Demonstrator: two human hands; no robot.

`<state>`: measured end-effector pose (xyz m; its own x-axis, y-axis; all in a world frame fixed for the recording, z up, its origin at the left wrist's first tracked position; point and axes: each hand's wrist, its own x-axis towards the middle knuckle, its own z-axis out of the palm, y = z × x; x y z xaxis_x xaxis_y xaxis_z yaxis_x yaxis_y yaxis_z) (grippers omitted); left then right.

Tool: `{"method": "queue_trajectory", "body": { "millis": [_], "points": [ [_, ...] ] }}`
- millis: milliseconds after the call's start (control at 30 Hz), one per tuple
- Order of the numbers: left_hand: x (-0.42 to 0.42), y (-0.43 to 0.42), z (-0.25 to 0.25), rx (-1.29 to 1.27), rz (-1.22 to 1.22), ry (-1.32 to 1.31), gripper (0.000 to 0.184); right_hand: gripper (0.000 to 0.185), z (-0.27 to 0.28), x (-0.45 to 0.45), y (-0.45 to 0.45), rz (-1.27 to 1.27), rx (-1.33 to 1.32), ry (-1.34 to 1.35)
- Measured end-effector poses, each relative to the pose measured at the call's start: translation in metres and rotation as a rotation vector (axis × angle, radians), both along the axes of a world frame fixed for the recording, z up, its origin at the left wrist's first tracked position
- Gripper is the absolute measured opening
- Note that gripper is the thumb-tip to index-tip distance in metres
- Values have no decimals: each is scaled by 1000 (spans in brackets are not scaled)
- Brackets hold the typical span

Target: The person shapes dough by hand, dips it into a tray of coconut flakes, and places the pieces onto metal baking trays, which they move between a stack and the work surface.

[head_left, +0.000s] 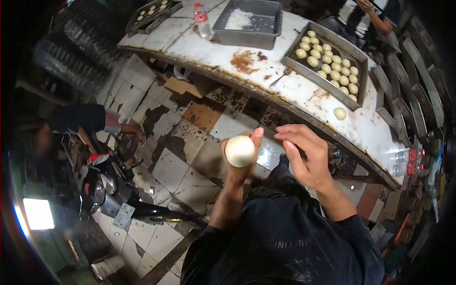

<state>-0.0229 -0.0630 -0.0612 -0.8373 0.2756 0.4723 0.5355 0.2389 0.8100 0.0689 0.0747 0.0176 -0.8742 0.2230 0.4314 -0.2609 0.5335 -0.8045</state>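
Observation:
A smooth, pale dough ball (240,151) rests in my left hand (232,175), whose fingers curl around it, away from the table's edge. Just to the right, my right hand (306,154) is raised with nothing in it, its fingers apart and not touching the dough. A metal tray (365,78) on the table holds several round dough balls in rows. One more dough ball (339,113) sits on the tabletop below the tray. A spoon (281,77) with brown stuff on it lies left of the tray.
The white table (190,47) bears a grey bin (247,39) with white powder, a bottle (202,23) and another tray (137,28). Clear bottles (403,162) are at its right end. A person (78,118) is beside a motorbike (142,209); another person (380,21) stands behind the table.

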Motion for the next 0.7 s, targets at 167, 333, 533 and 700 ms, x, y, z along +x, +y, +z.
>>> {"method": "queue_trajectory", "body": {
  "millis": [167,333,533,700],
  "points": [
    [31,59,-29,665,-375,-381,28,34,0,21,20,78,220,393],
    [44,134,-34,377,-641,-489,20,47,-11,47,88,26,388,253],
    [71,285,6,22,-921,-176,18,50,1,100,215,-161,701,113],
    [119,425,38,-4,-1095,3,23,42,57,158,323,-323,670,112]
  ]
}}
